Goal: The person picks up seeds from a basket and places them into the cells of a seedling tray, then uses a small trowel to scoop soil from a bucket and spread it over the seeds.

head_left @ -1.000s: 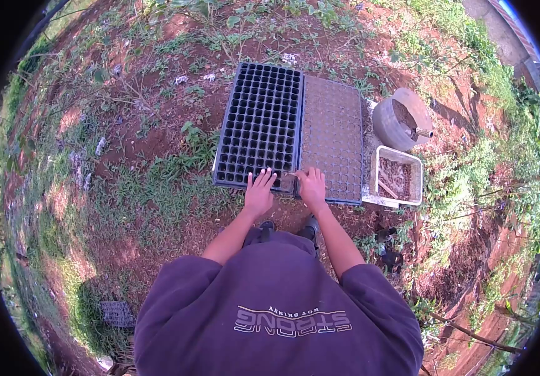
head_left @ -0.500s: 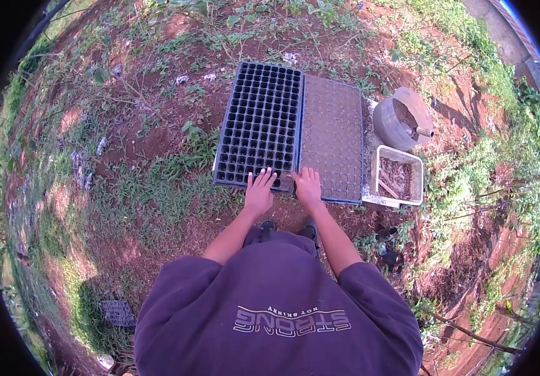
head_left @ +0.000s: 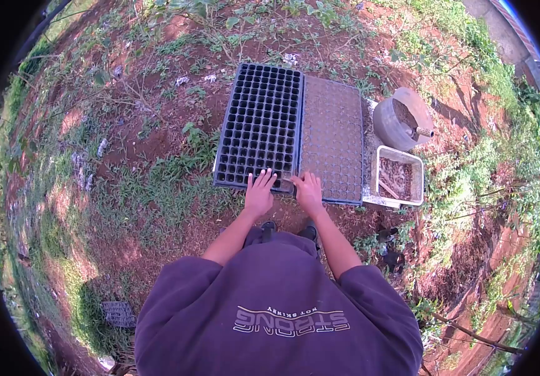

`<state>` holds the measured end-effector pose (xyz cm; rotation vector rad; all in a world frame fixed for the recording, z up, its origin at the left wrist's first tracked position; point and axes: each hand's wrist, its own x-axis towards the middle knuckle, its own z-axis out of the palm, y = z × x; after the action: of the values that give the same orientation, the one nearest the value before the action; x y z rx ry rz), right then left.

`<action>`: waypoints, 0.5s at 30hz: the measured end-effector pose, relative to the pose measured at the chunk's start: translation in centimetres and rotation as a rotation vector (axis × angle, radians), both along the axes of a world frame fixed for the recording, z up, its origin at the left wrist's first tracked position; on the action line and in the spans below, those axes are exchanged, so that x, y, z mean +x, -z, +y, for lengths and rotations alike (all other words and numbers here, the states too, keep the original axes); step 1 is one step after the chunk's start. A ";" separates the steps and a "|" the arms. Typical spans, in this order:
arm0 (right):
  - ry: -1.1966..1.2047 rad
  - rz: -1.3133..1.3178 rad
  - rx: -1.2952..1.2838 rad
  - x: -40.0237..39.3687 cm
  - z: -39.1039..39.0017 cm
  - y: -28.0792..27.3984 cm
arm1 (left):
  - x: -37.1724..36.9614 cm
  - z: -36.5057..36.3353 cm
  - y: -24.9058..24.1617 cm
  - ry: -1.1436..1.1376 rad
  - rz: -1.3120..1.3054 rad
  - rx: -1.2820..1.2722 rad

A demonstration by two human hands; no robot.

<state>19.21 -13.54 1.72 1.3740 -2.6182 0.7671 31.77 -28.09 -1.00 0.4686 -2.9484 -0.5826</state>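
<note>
My left hand [head_left: 260, 194] lies with its fingers spread on the near edge of the black cell tray [head_left: 260, 119], whose cells look mostly empty. Just to its right, my right hand [head_left: 308, 193] rests at the near left corner of the soil-filled tray [head_left: 334, 135], with its thumb pointing toward the black tray. The right fingers are apart and nothing shows in them. Both trays lie side by side, touching along their long edges. A few cells at the black tray's near right corner appear brown with soil.
Right of the trays stand a round bucket [head_left: 403, 119] of soil with a handled tool and a white rectangular tub [head_left: 400, 177] holding dark material and a stick. A dark tray piece [head_left: 118, 313] lies on the grass at lower left. Plants and a wall edge surround the ground.
My right hand's fingers have shifted slightly, with the thumb now reaching more to the left. My left hand and the trays have stayed in place.
</note>
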 end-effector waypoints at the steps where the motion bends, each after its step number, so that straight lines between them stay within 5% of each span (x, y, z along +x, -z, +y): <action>1: 0.010 -0.002 -0.003 0.1 0.0 0.2 | 0.0 0.0 0.0 -0.001 0.005 0.003; 15: 0.103 0.051 0.000 0.3 -0.7 0.0 | 0.1 -0.1 -0.2 0.013 -0.020 0.005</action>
<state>19.50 -14.25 1.69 1.2304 -2.6263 0.7087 31.86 -28.20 -0.78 0.4587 -2.9722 -0.5904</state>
